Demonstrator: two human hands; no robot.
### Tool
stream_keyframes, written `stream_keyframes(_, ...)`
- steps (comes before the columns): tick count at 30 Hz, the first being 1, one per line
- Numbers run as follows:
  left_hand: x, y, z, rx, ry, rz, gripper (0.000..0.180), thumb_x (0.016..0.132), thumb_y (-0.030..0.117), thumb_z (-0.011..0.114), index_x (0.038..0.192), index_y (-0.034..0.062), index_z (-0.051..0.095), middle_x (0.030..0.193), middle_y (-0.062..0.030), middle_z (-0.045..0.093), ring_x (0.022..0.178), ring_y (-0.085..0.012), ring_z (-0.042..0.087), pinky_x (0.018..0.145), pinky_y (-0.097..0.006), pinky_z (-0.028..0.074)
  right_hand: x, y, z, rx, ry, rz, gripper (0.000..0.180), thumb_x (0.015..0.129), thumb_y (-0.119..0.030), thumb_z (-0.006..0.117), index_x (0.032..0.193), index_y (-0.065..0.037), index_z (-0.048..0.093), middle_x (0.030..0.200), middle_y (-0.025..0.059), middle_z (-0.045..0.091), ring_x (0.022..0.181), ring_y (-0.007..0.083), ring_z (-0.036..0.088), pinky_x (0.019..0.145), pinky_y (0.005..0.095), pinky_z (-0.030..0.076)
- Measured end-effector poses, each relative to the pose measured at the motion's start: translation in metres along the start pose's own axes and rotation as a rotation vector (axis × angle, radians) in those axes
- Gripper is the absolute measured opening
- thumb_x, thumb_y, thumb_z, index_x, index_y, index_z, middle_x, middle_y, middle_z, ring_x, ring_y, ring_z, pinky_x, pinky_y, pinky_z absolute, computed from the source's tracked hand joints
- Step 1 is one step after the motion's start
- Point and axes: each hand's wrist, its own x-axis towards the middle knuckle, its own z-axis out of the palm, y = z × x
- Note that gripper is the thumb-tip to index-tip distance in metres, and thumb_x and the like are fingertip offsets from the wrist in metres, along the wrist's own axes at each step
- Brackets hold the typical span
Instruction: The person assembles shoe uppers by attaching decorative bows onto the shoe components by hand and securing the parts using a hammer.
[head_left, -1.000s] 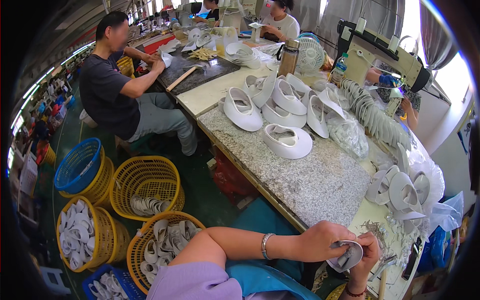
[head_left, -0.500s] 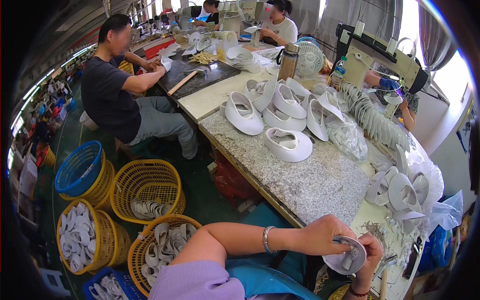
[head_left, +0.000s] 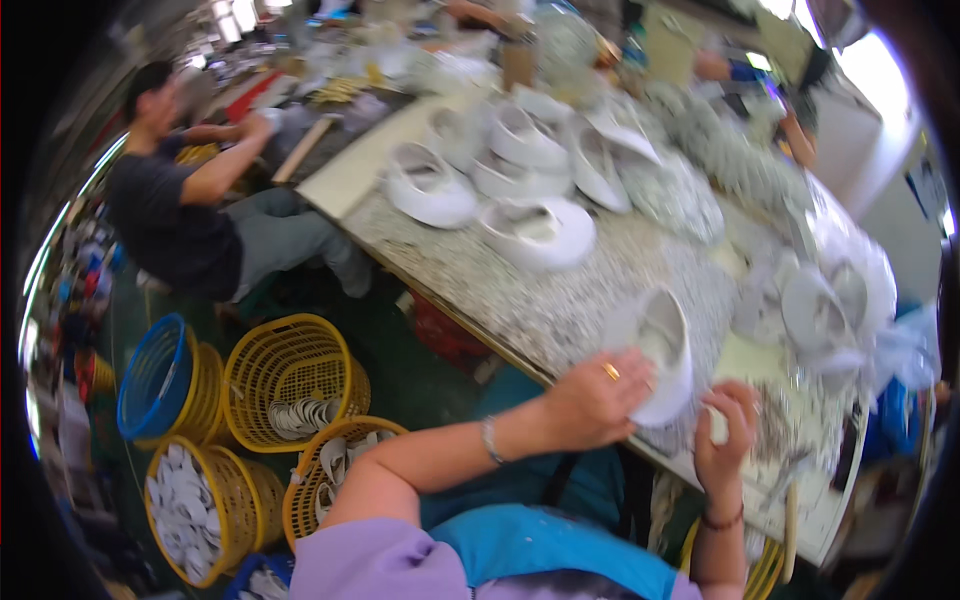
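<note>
My left hand (head_left: 600, 400), with a ring and a silver bangle, grips the near edge of a white shoe upper (head_left: 677, 395). The upper stands tilted over the near edge of the speckled worktable, its opening facing up and right. Just right of it, my right hand (head_left: 735, 445) is raised with curled fingers around a small whitish piece (head_left: 718, 426), too blurred to name. Farther up the table sits a group of white shoe uppers, the nearest being a rounded upper (head_left: 545, 240).
The speckled worktable (head_left: 440, 270) runs away to the upper left, where a co-worker (head_left: 190, 200) sits. Clear plastic bags (head_left: 680, 200) and more uppers (head_left: 815, 310) lie on the right. Yellow baskets (head_left: 290, 350) and a blue basket (head_left: 155, 385) stand on the floor at left.
My hands have moved apart. My left hand has carried the upper up to the table's near edge; my right hand has let go of it. The whole view has shifted and blurred.
</note>
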Motion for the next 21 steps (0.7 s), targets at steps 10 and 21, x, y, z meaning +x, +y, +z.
stream_keyframes(10, -0.006, -0.012, 0.007, -0.012, 0.11, 0.003, 0.045, 0.074, 0.024, 0.067, 0.11, -0.0022, 0.062, 0.127, -0.0172, 0.056, 0.12, -0.0362, 0.052, 0.095, -0.045, 0.044, -0.006, 0.0, 0.03, 0.042, -0.17, 0.065, 0.027, 0.07, 0.0, 0.068, 0.097, -0.004, 0.062, 0.098, 0.0094, 0.06, 0.089, 0.0285, 0.056, 0.079, 0.0385, 0.044)
stream_keyframes(21, -0.009, 0.0, 0.001, 0.033, 0.064, -0.155, 0.043, 0.076, 0.02, 0.062, 0.112, -0.004, 0.062, 0.125, -0.0161, 0.057, 0.122, -0.037, 0.05, 0.092, -0.046, 0.043, -0.001, -0.014, 0.032, -0.106, -0.241, 0.061, 0.041, 0.07, 0.0, 0.062, 0.111, -0.004, 0.062, 0.096, 0.0088, 0.056, 0.082, 0.0258, 0.053, 0.075, 0.0384, 0.044)
